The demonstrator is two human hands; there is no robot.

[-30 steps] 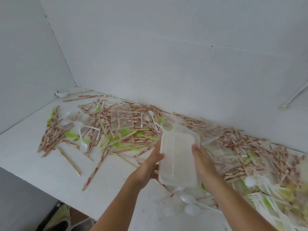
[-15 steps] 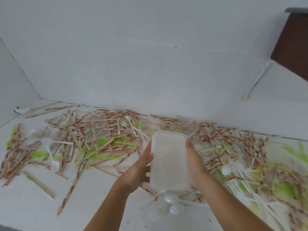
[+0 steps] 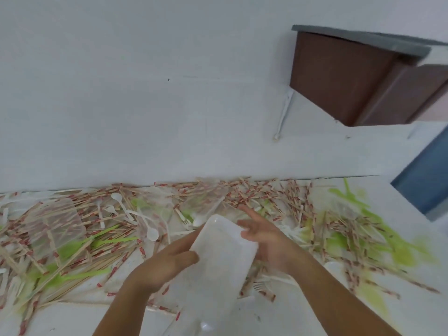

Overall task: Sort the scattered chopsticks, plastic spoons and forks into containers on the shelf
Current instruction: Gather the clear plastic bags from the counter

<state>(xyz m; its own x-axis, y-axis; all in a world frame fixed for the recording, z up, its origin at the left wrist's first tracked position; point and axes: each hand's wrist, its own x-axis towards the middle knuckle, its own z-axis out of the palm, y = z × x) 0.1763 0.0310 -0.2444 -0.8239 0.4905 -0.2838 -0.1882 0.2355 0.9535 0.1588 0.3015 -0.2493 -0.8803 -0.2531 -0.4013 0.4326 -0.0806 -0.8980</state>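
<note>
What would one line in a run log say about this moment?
left hand: grips plastic container | right hand: fingers straight, at container's right edge | chopsticks, spoons, forks: scattered on shelf

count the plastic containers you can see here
2 for certain: a white container gripped by the left hand, with the right hand beside it, and a clear container lying on the chopsticks at left. Blurred clear shapes farther back may be more.
</note>
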